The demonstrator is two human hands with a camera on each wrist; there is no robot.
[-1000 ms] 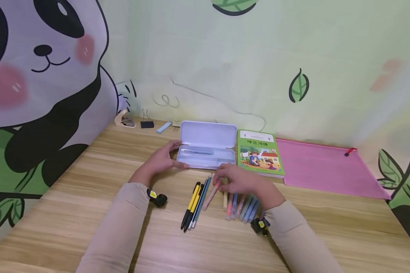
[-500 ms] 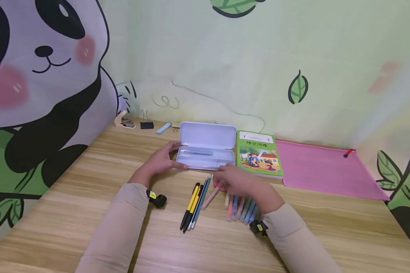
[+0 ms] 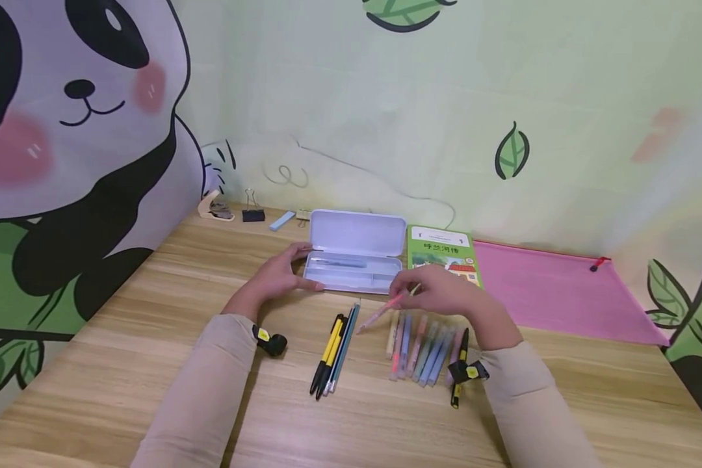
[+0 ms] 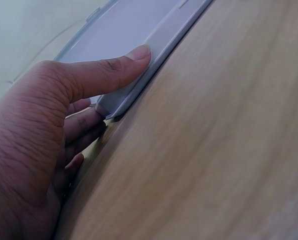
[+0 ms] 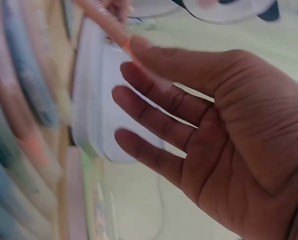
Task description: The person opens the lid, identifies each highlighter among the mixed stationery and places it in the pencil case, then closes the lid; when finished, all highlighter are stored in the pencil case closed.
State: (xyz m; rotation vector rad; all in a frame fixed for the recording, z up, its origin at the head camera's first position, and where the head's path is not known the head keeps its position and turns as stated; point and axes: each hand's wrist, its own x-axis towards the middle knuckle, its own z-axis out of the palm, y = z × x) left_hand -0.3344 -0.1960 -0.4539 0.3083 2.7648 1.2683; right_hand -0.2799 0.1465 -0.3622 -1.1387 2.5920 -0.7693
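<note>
My left hand [image 3: 277,276] grips the left end of an open white pencil case [image 3: 357,234]. In the left wrist view its thumb lies on the case's front wall and the fingers [image 4: 81,125] reach round the corner. A slim pen-like item [image 3: 336,262] lies in the case's rear compartment. Thumb and forefinger of my right hand [image 3: 439,289] pinch a pink highlighter [image 3: 380,313], slanting down to the left in front of the case; the other fingers [image 5: 149,120] are spread. Beneath this hand lies a row of several pastel highlighters [image 3: 418,351].
Yellow-black pens [image 3: 329,354] and blue pencils [image 3: 343,351] lie left of the highlighters; another yellow-black pen [image 3: 456,393] is under the right wrist. A green book [image 3: 439,240] and pink pouch [image 3: 561,292] are at right. A stapler [image 3: 215,207] and black binder clip [image 3: 253,214] stand back left.
My right hand has moved right and slightly up with the pink highlighter, uncovering the highlighter row and a yellow-black pen. My left hand stays on the case.
</note>
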